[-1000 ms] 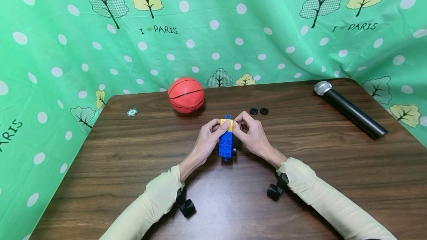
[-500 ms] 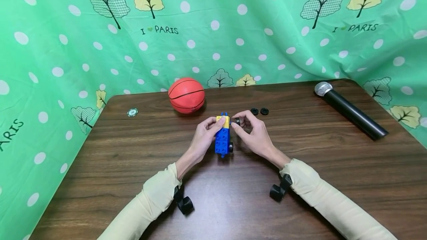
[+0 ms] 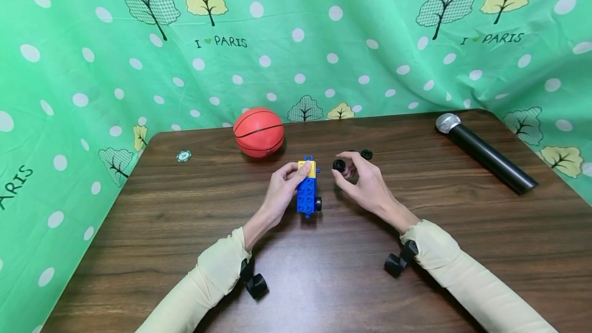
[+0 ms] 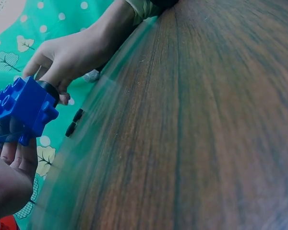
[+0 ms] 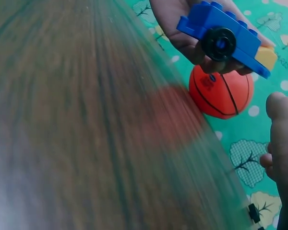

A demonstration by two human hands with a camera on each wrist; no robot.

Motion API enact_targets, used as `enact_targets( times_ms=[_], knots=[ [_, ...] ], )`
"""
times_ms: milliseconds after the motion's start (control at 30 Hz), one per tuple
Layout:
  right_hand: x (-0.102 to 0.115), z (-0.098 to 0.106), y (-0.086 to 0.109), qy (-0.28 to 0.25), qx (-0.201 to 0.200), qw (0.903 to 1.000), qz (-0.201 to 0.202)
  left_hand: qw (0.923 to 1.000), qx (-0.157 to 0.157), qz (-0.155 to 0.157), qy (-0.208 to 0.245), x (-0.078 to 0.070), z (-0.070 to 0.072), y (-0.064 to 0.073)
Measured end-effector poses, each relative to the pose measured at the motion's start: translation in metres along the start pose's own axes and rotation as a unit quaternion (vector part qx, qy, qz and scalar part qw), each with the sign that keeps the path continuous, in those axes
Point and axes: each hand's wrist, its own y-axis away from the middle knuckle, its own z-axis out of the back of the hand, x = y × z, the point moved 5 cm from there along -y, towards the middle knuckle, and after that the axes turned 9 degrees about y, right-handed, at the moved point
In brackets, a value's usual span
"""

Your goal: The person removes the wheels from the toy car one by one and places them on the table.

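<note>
My left hand [image 3: 280, 189] grips a toy car [image 3: 307, 189] of blue studded blocks with a yellow block at its far end, its thumb on the yellow block. A black wheel [image 5: 219, 44] is fitted low on the car's right side; nearer the yellow end a small blue axle stub [image 3: 318, 170] sticks out bare. To the right of the car, apart from it, my right hand [image 3: 365, 184] holds a loose black wheel [image 3: 339, 165] between thumb and fingers. The right wrist view shows only part of this hand, and its wheel is out of sight there.
Just beyond my right hand lie two black wheels, one [image 3: 367, 154] in full sight, the other mostly covered by the fingers. An orange-red ball [image 3: 258, 132] and a poker chip [image 3: 183, 155] are on the left. A microphone [image 3: 485, 153] lies at right on the wooden table [image 3: 152, 230].
My right hand has drawn away to the right from the car with the wheel, leaving the axle stub exposed. My left hand has shifted the car slightly left.
</note>
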Motion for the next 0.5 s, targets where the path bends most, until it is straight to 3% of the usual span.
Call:
enact_targets(
  times_ms=[500],
  knots=[
    [-0.027, 0.017, 0.004, 0.06, -0.021, 0.9977, -0.022, 1.0, -0.002, 0.001, 0.001, 0.0, 0.0, -0.001]
  ],
)
